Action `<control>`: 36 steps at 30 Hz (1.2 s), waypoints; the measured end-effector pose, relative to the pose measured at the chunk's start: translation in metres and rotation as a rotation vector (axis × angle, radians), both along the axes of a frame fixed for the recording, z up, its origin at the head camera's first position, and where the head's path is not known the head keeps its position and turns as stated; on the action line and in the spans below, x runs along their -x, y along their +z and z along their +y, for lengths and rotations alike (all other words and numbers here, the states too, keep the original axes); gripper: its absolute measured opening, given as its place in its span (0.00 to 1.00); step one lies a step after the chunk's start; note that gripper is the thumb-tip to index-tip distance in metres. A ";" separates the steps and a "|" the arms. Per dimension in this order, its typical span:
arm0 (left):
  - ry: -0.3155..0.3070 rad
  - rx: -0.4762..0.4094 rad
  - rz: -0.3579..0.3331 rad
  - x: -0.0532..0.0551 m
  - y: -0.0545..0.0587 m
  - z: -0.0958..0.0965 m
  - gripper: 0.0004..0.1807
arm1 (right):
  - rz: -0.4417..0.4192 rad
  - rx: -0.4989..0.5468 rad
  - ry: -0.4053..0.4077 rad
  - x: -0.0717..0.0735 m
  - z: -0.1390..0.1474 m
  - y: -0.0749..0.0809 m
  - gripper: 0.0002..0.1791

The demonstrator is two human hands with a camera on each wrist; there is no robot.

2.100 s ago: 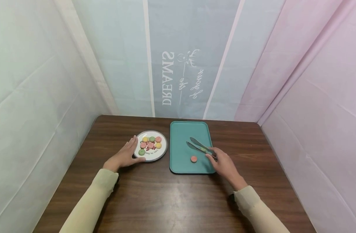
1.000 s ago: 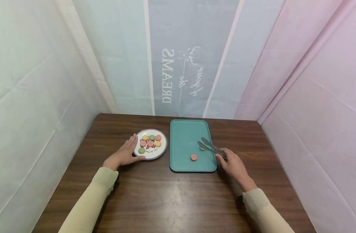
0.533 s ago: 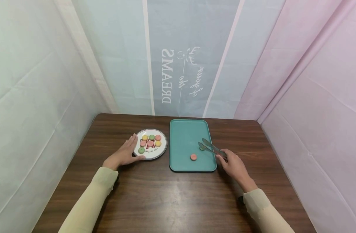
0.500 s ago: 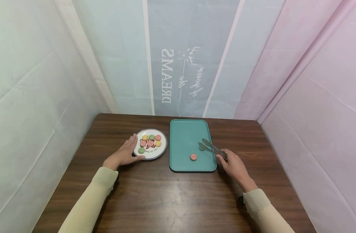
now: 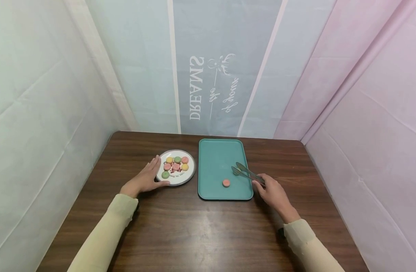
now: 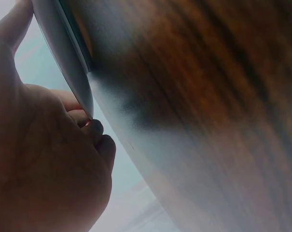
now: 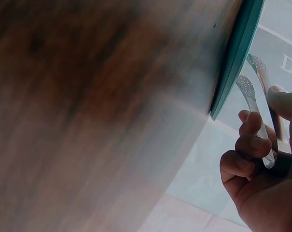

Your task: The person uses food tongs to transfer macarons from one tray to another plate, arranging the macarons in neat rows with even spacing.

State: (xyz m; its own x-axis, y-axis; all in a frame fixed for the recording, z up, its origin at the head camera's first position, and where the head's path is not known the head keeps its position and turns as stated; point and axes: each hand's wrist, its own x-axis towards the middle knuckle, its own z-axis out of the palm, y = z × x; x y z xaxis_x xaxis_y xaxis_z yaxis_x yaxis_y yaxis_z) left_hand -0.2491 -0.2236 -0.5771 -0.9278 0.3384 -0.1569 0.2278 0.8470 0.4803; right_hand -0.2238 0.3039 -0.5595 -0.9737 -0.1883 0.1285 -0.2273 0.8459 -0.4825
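My left hand (image 5: 145, 178) holds the left rim of a white plate (image 5: 185, 179) bearing several pink, yellow and green macarons (image 5: 176, 166). In the left wrist view, curled fingers (image 6: 93, 130) touch the rim of the plate (image 6: 63, 53). My right hand (image 5: 273, 193) grips metal tongs (image 5: 246, 172) over the right part of a teal tray (image 5: 214, 155). Perforated ends of the tongs (image 7: 245, 89) stand apart in the right wrist view. A pink macaron (image 5: 226, 183) lies on the tray. At the tong tips, a small greenish round thing is mostly hidden.
Both plate and tray sit on a brown wooden table (image 5: 194, 234), with a narrow gap between them. Beyond the far table edge hangs a printed cloth (image 5: 225, 30). Pale sheets (image 5: 371, 113) close in the sides.
Since the earliest frame, my right hand and the tongs have moved right and drawn back toward the tray's right edge. The left hand and plate stay in place.
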 end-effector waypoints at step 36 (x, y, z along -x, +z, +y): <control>0.005 0.014 0.014 -0.002 0.002 0.002 0.68 | 0.028 -0.009 0.013 0.001 -0.001 -0.003 0.22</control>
